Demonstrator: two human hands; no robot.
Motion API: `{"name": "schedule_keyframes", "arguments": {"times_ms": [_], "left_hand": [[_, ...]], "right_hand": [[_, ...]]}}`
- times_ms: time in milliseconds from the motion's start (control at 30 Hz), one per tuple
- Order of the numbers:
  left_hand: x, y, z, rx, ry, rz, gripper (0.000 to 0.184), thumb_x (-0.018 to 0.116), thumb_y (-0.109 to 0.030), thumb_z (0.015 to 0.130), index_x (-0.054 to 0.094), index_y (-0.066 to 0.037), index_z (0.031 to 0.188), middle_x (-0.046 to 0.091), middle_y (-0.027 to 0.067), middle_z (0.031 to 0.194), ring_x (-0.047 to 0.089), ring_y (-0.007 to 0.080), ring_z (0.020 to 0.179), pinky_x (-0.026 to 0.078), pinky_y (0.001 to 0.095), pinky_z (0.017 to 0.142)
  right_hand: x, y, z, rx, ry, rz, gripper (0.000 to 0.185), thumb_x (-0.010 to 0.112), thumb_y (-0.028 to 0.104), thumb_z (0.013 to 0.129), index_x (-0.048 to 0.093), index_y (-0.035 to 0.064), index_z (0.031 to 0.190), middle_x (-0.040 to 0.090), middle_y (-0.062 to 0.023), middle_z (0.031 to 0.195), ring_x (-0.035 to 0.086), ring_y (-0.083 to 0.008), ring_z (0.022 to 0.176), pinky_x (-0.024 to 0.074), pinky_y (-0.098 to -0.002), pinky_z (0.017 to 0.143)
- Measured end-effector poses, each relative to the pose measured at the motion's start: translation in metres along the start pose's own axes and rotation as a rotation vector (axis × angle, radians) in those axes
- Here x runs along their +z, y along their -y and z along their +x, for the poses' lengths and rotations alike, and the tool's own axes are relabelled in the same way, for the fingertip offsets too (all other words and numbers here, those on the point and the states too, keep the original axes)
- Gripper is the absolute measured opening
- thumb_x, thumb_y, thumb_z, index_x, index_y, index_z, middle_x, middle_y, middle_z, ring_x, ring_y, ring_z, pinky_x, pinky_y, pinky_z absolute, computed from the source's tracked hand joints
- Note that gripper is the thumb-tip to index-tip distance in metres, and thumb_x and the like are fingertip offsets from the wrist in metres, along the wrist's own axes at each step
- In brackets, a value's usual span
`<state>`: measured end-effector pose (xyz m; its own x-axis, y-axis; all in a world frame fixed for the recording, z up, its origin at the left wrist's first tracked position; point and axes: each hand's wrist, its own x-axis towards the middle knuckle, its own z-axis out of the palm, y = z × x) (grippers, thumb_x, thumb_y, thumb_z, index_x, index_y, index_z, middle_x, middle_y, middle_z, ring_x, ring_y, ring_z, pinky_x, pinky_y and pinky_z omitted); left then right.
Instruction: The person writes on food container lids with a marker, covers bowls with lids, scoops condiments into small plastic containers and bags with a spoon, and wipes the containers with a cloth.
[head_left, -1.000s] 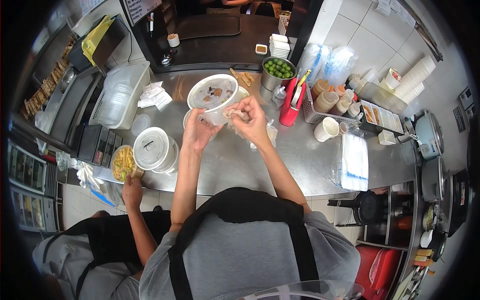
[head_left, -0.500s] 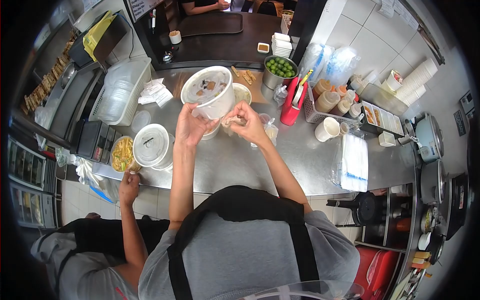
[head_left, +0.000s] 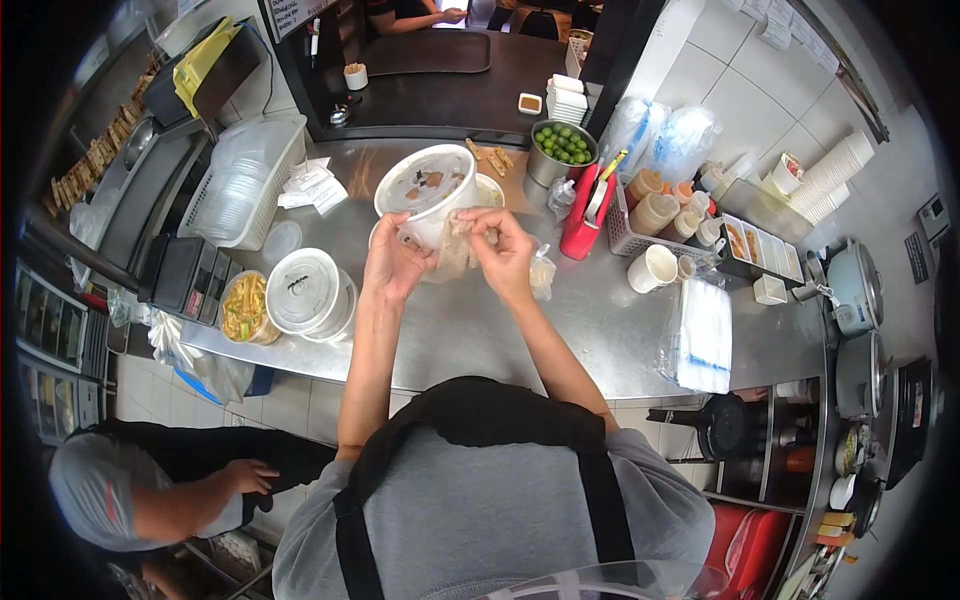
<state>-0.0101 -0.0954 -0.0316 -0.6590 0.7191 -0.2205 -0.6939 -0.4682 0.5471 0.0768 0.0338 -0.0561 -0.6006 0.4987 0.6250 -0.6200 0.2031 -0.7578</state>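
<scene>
A white tub with a clear lid [head_left: 427, 182] is tilted above the steel counter. My left hand [head_left: 398, 258] is closed on the near side of this tub. In my right hand [head_left: 498, 250] is a crumpled beige cloth [head_left: 458, 250], pinched between the fingers and hanging against the tub's right side. Behind the cloth stands another open tub [head_left: 489, 192], partly hidden. Further left are a lidded white tub [head_left: 303, 290] and an open container of yellow food [head_left: 248, 308].
Green limes [head_left: 563, 143] fill a metal pot beside a red holder [head_left: 586, 220]. Sauce bottles [head_left: 655, 213], a paper cup [head_left: 653, 268] and a bag of white packs [head_left: 704, 335] are to the right. A co-worker [head_left: 170, 490] is at the lower left.
The tub has moved slightly right since half a second ago, and the cloth hangs more spread out. The co-worker's hand has left the yellow food container and drawn back toward the body.
</scene>
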Motion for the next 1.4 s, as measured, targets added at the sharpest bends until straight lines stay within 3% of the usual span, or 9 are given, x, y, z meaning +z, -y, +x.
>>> {"name": "schedule_keyframes", "arguments": {"times_ms": [100,200,300,533,733,933,1033,1167,1400], "left_hand": [[0.002,-0.002,-0.001,0.009,-0.022,0.01,0.064,0.061,-0.024,0.073,0.029,-0.009,0.127,0.031,0.0175,0.124,0.04,0.0307,0.112,0.036,0.0475,0.091],[0.004,-0.005,-0.003,0.025,0.0,0.037,0.073,0.06,-0.026,0.074,0.019,-0.007,0.131,0.023,0.0231,0.13,0.03,0.0376,0.121,0.031,0.0527,0.097],[0.0,-0.007,0.0,0.025,-0.028,0.007,0.064,0.061,-0.025,0.073,0.03,-0.009,0.126,0.031,0.0169,0.125,0.039,0.0313,0.115,0.038,0.0476,0.089],[0.003,-0.008,-0.004,0.033,-0.038,0.009,0.064,0.061,-0.024,0.072,0.029,-0.009,0.126,0.032,0.0165,0.125,0.041,0.0306,0.112,0.038,0.0478,0.089],[0.003,-0.005,-0.004,0.022,0.001,0.022,0.063,0.061,-0.023,0.072,0.03,-0.007,0.125,0.032,0.0171,0.123,0.041,0.0305,0.111,0.039,0.048,0.089],[0.006,-0.011,-0.009,0.068,-0.003,0.006,0.06,0.06,-0.023,0.073,0.031,-0.007,0.123,0.033,0.0162,0.121,0.041,0.0303,0.111,0.041,0.0471,0.087],[0.001,-0.013,-0.008,0.071,0.018,0.017,0.06,0.06,-0.023,0.073,0.031,-0.007,0.123,0.033,0.0162,0.12,0.041,0.0313,0.112,0.04,0.0482,0.087],[-0.001,-0.008,-0.006,0.033,-0.01,0.039,0.064,0.06,-0.023,0.072,0.028,-0.007,0.125,0.029,0.0173,0.123,0.039,0.032,0.113,0.038,0.0497,0.089],[0.003,-0.004,-0.009,0.047,-0.029,0.0,0.068,0.061,-0.023,0.072,0.025,-0.007,0.128,0.026,0.018,0.125,0.034,0.0336,0.118,0.036,0.0504,0.091]], "right_hand": [[-0.002,-0.004,-0.004,0.006,-0.002,-0.024,0.011,0.052,-0.01,0.073,0.049,0.0,0.074,0.063,-0.0103,0.093,0.059,-0.0156,0.09,0.0447,-0.026,0.08],[-0.003,-0.008,-0.009,0.015,0.022,-0.046,0.011,0.052,-0.011,0.072,0.049,0.0,0.074,0.063,-0.0104,0.092,0.059,-0.0153,0.09,0.0448,-0.0259,0.08],[-0.006,-0.012,-0.014,0.024,0.072,-0.112,0.011,0.052,-0.011,0.072,0.049,0.0002,0.073,0.063,-0.0107,0.092,0.059,-0.0153,0.089,0.0448,-0.0259,0.079],[-0.005,0.012,-0.005,0.084,0.037,0.111,0.011,0.053,-0.009,0.071,0.049,0.0007,0.074,0.063,-0.0097,0.09,0.059,-0.0139,0.086,0.0447,-0.025,0.077],[0.004,0.013,0.003,-0.148,0.05,-0.28,0.01,0.055,-0.008,0.07,0.05,0.0004,0.073,0.063,-0.0091,0.087,0.061,-0.0171,0.084,0.0461,-0.0266,0.075],[-0.007,-0.003,-0.015,-0.031,0.12,-0.306,0.009,0.054,-0.009,0.071,0.049,-0.0006,0.072,0.063,-0.0098,0.087,0.061,-0.0171,0.086,0.0465,-0.027,0.076],[-0.007,-0.002,-0.014,0.069,0.082,-0.095,0.01,0.054,-0.009,0.072,0.049,-0.0006,0.072,0.063,-0.0093,0.087,0.06,-0.015,0.087,0.0464,-0.0266,0.077],[0.006,0.025,0.006,0.019,0.007,0.062,0.01,0.054,-0.009,0.071,0.049,-0.0006,0.072,0.064,-0.01,0.088,0.06,-0.0143,0.087,0.0466,-0.026,0.076],[-0.001,0.001,-0.01,-0.067,0.093,-0.2,0.009,0.054,-0.009,0.071,0.049,-0.0007,0.073,0.064,-0.0114,0.087,0.06,-0.0142,0.083,0.0466,-0.0258,0.074]]}}
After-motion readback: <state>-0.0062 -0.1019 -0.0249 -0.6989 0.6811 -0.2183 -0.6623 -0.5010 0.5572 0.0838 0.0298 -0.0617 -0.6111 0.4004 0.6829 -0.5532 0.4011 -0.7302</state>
